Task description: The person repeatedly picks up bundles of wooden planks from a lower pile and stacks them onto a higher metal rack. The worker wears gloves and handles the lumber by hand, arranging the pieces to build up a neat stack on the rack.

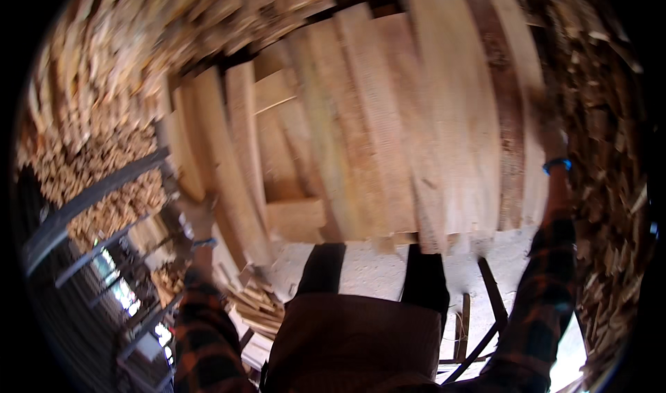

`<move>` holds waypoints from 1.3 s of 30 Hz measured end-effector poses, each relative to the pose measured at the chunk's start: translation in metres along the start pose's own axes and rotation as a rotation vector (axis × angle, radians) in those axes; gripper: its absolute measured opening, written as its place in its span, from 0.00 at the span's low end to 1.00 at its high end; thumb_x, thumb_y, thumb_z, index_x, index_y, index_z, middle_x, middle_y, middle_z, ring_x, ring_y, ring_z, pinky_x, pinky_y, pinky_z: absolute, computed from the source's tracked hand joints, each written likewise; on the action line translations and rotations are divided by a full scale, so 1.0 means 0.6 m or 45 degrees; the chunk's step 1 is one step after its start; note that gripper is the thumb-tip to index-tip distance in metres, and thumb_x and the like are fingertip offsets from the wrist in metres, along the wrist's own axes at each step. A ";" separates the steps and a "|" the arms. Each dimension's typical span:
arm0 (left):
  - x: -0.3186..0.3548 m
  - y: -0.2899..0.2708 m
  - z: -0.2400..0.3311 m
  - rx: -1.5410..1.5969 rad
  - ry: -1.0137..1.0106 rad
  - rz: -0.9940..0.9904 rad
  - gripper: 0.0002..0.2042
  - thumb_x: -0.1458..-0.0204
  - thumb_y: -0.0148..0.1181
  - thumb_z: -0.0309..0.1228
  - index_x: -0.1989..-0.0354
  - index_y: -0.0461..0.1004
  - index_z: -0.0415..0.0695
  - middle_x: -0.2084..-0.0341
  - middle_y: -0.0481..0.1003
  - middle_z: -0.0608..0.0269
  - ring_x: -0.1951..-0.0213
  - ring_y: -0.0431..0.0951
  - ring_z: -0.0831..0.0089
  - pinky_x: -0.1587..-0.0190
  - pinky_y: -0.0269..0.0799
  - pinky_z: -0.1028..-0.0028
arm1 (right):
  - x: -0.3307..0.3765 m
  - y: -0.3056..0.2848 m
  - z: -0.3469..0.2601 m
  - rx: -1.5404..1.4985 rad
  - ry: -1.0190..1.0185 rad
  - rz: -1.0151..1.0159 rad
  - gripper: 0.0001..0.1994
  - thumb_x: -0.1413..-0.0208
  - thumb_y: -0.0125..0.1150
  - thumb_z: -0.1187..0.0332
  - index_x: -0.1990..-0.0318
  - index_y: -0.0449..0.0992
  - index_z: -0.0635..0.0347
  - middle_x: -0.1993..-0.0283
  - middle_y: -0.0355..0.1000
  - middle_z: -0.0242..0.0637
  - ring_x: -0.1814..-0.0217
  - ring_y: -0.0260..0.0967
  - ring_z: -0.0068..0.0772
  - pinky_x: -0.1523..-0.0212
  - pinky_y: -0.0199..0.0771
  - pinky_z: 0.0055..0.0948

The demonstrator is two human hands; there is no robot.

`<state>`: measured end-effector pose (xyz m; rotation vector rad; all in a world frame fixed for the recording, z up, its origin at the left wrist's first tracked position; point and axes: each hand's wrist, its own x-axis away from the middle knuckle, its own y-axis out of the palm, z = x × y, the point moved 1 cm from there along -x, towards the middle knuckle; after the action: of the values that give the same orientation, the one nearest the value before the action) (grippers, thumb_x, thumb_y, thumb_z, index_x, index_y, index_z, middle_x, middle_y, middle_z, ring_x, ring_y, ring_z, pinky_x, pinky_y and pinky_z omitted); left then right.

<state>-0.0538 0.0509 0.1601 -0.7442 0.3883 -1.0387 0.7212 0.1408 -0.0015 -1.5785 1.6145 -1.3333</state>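
A wide row of wooden boards (381,122) spans the middle of the view, its pieces side by side and uneven at both ends. Most are pale, and one dark brown strip runs through the right part. My left hand (198,214), blurred, grips the row's left edge near its lower end. At the opposite edge, my right hand (551,136) presses against the outermost board, its fingers partly lost in blur and shadow. On the left part of the row, a short wood piece (295,216) lies among longer ones.
Tall stacks of cut wood (97,81) rise on the left and far side, with another stack (610,150) along the right. A dark beam (97,192) juts in from the left. Below, dark bars (489,292) stand on the pale floor (374,271) near my legs.
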 end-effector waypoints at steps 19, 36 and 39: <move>-0.048 -0.154 -0.119 0.717 -0.287 -0.289 0.45 0.63 0.72 0.35 0.36 0.52 0.37 0.52 0.70 0.53 0.54 0.74 0.66 0.54 0.74 0.72 | 0.357 0.338 -0.971 -1.047 0.141 -0.611 0.25 0.50 0.65 0.64 0.45 0.69 0.65 0.54 0.75 0.53 0.52 0.73 0.43 0.52 0.73 0.36; -0.039 -0.174 -0.107 0.586 -0.288 -0.271 0.47 0.63 0.72 0.40 0.36 0.52 0.34 0.53 0.70 0.50 0.56 0.75 0.65 0.55 0.74 0.72 | 0.369 0.323 -1.047 -0.075 -0.017 -0.165 0.48 0.51 0.64 0.47 0.30 0.43 0.56 0.50 0.68 0.53 0.54 0.72 0.50 0.54 0.74 0.40; -0.034 -0.175 -0.106 0.462 -0.217 -0.213 0.46 0.63 0.71 0.40 0.36 0.52 0.34 0.54 0.70 0.49 0.57 0.75 0.64 0.56 0.74 0.71 | 0.379 0.306 -1.076 0.164 -0.081 -0.375 0.54 0.55 0.65 0.43 0.30 0.37 0.59 0.47 0.65 0.54 0.52 0.71 0.51 0.56 0.74 0.43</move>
<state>-0.1691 0.0142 0.1896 -0.5383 -0.0125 -1.1538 0.0304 0.0815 0.1456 -1.8092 1.2666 -1.4857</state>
